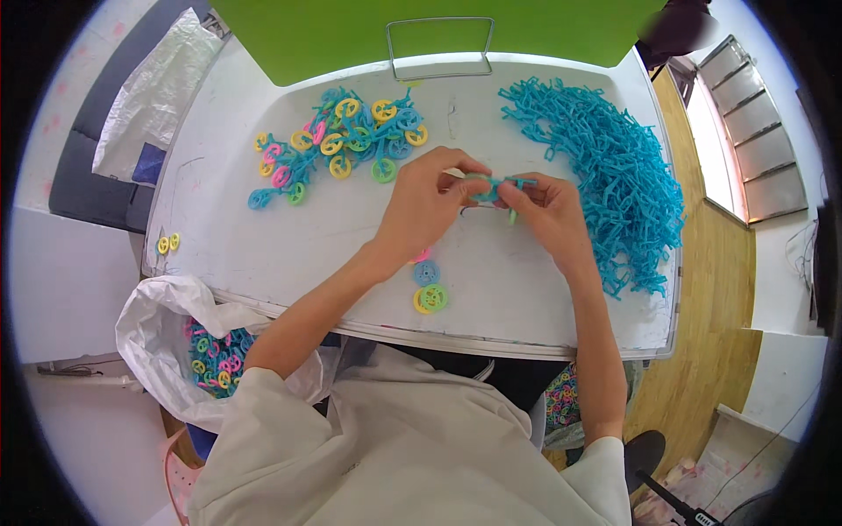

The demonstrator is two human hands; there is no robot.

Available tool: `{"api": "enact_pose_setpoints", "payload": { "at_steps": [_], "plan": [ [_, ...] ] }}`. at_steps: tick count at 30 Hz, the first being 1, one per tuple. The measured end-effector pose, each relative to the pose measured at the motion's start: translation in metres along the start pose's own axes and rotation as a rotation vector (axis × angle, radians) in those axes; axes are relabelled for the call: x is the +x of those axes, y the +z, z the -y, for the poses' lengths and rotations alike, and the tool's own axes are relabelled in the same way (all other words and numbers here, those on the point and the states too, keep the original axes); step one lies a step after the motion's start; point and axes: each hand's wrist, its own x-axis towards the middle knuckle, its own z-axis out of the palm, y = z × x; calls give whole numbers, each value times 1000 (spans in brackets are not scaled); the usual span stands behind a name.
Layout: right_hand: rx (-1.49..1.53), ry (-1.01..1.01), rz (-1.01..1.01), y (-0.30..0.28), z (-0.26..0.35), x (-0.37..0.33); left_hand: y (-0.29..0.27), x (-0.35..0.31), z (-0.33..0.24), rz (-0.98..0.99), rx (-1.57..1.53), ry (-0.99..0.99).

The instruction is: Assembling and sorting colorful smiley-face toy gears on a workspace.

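Above the middle of the white table, my left hand (427,195) pinches a small pale-green and blue plastic wheel (479,188). Close against it, my right hand (553,213) grips a blue plastic link piece (524,182) between thumb and fingers. The two parts meet between my fingertips; whether they are joined I cannot tell. A bit of green pokes out below my right fingers. Below my left wrist lie loose wheels: a pink one partly hidden by the arm, a blue one (427,273), and a green one (434,298) overlapping a yellow one (419,303).
A big heap of blue link pieces (614,184) covers the table's right side. Wheels attached to blue pieces form a pile (342,136) at the back left. Two yellow wheels (167,243) lie near the left edge. A white sack (149,337) of similar parts stands at the front left.
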Motion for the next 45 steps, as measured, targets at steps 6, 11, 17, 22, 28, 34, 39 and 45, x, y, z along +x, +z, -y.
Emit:
{"api": "enact_pose_setpoints", "payload": {
  "at_steps": [6, 11, 17, 22, 28, 34, 39, 45],
  "plan": [
    [91, -94, -115, 11, 8, -4, -3, 1, 4, 7, -318, -114],
    [-153, -312, -145, 11, 0, -1, -3, 1, 6, -28, -379, -115],
    [-284, -391, -254, 12, 4, -3, -2, 2, 8, -1, -477, -155],
    [-201, -289, -258, 18, 4, -4, 2, 0, 7, -41, -608, -202],
    [-124, -174, -292, 23, 8, -7, 5, -3, 3, -115, -370, -90],
    [-209, -283, -354, 16, 2, -3, 11, -5, 5, -105, -395, -99],
    [-213, -333, -204, 4, 0, 0, 5, -2, 8, -71, -404, -89],
    [-288, -378, -137, 2, 6, -2, 4, -2, 7, -72, -331, -137]
  ]
}}
